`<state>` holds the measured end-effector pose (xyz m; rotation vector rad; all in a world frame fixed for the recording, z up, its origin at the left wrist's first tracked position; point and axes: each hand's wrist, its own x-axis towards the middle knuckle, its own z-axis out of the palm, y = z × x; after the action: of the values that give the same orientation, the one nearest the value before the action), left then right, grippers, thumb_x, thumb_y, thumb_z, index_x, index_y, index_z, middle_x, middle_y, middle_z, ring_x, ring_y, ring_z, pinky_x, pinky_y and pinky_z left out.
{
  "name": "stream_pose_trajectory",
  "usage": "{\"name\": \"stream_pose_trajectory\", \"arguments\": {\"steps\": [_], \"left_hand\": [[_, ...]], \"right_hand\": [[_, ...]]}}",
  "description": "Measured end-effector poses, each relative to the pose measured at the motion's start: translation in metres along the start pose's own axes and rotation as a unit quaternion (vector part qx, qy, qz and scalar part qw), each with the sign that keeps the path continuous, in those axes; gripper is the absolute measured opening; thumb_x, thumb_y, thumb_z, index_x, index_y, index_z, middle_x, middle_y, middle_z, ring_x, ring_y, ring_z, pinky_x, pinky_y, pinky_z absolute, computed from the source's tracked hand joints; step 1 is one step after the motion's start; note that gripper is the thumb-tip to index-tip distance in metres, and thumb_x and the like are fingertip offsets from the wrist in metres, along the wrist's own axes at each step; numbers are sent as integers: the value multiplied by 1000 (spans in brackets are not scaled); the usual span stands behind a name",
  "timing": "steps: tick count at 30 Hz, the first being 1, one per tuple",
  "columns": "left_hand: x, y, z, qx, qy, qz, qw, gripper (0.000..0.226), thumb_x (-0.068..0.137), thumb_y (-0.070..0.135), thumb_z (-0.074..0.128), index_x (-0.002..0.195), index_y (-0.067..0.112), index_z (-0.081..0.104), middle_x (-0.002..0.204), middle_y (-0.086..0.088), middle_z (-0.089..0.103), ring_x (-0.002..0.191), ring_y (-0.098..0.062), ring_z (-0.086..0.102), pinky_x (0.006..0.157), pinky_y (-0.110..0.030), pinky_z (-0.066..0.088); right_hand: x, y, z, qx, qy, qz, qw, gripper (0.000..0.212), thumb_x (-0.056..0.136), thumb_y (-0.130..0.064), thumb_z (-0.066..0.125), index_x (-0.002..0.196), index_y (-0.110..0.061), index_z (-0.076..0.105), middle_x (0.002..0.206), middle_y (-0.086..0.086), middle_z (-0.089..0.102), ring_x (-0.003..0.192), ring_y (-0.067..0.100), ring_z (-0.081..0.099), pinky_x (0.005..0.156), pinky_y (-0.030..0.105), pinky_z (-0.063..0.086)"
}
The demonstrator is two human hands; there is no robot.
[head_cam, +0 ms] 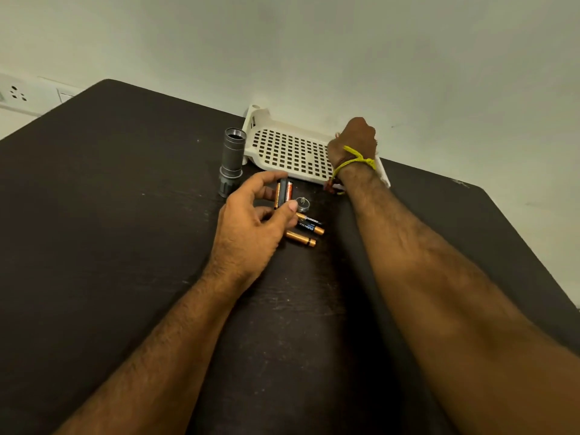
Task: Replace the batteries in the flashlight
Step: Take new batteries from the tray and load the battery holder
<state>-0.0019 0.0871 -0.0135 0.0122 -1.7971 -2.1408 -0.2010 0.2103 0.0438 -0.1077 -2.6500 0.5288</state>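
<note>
A grey flashlight body [231,160] stands upright on the dark table [110,199], open threaded end up, tail cap off. My left hand [251,227] pinches a black battery holder [283,193] with orange-and-black cells in it, between thumb and forefinger, just above the table. The round tail cap [303,204] lies beside the holder. Three loose batteries [309,229] lie on the table to the right of my left thumb. My right hand [354,139] reaches into the far right side of the white tray [282,149]; its fingers are hidden behind the hand.
The white perforated tray leans against the wall at the table's back edge. A wall socket [15,94] sits at the far left. A yellow thread is tied round my right wrist [354,160].
</note>
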Motion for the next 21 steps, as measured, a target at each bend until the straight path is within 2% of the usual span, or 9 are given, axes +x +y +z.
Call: {"name": "stream_pose_trajectory", "arguments": {"steps": [2, 4, 6, 7, 10, 12, 14, 18, 21], "left_hand": [[0, 0, 0, 1, -1, 3, 1000, 41, 89, 8, 71, 123, 30, 64, 100, -3, 67, 84, -21, 77, 75, -33, 63], [0, 0, 0, -4, -2, 0, 1000, 41, 90, 5, 69, 124, 28, 64, 97, -4, 66, 83, -22, 77, 76, -34, 62], [0, 3, 0, -21, -6, -7, 1000, 40, 91, 2, 67, 125, 23, 63, 98, -8, 63, 83, -24, 77, 78, -35, 62], [-1, 4, 2, -29, -12, -12, 999, 39, 92, 0, 65, 126, 19, 62, 98, -10, 62, 83, -25, 77, 79, -35, 62], [-2, 11, 4, -25, -36, -19, 999, 39, 95, -2, 61, 130, 14, 60, 103, -18, 61, 86, -26, 76, 78, -32, 62], [-2, 15, 2, -18, -49, -22, 998, 39, 97, -3, 57, 133, 13, 58, 111, -25, 61, 91, -29, 75, 78, -32, 62], [-5, 17, 4, -2, -62, -26, 998, 39, 99, -2, 53, 135, 13, 56, 118, -27, 60, 95, -31, 74, 79, -35, 63], [-8, 18, 4, 4, -68, -22, 997, 38, 102, 1, 49, 138, 14, 53, 115, -24, 64, 99, -33, 73, 84, -41, 62], [-8, 17, 3, 6, -70, -18, 997, 38, 103, 3, 47, 139, 15, 52, 109, -18, 66, 100, -33, 73, 83, -42, 62]], "right_hand": [[-19, -3, -16, 80, 33, -10, 996, 20, 96, -17, 59, 111, -4, 63, 117, 14, 68, 114, 32, 62, 88, 32, 45], [-50, -3, -34, 190, 56, -33, 980, 16, 94, -17, 62, 105, -8, 68, 93, 6, 72, 93, 23, 68, 76, 23, 42], [-90, 1, -47, 294, 60, -56, 952, 14, 90, -16, 67, 104, -15, 72, 72, -5, 67, 71, 14, 66, 69, 22, 47], [-111, 7, -53, 332, 57, -62, 940, 15, 89, -16, 68, 104, -19, 72, 70, -6, 66, 68, 12, 65, 68, 25, 52], [-161, 28, -58, 431, 39, -69, 899, 17, 92, -14, 68, 108, -19, 71, 78, -3, 69, 71, 12, 67, 69, 32, 60], [-175, 34, -56, 462, 33, -66, 884, 17, 92, -11, 69, 109, -15, 69, 84, 2, 70, 78, 19, 70, 73, 43, 61], [-177, 40, -55, 489, 34, -51, 870, 16, 92, -9, 69, 107, -15, 68, 85, 9, 70, 80, 27, 70, 70, 52, 60], [-174, 41, -53, 513, 42, -64, 855, 17, 92, -8, 68, 106, -17, 67, 85, 5, 70, 81, 27, 71, 69, 53, 60], [-171, 44, -51, 523, 29, -76, 848, 19, 93, -7, 67, 109, -17, 68, 86, 1, 70, 77, 24, 72, 66, 48, 62]]}}
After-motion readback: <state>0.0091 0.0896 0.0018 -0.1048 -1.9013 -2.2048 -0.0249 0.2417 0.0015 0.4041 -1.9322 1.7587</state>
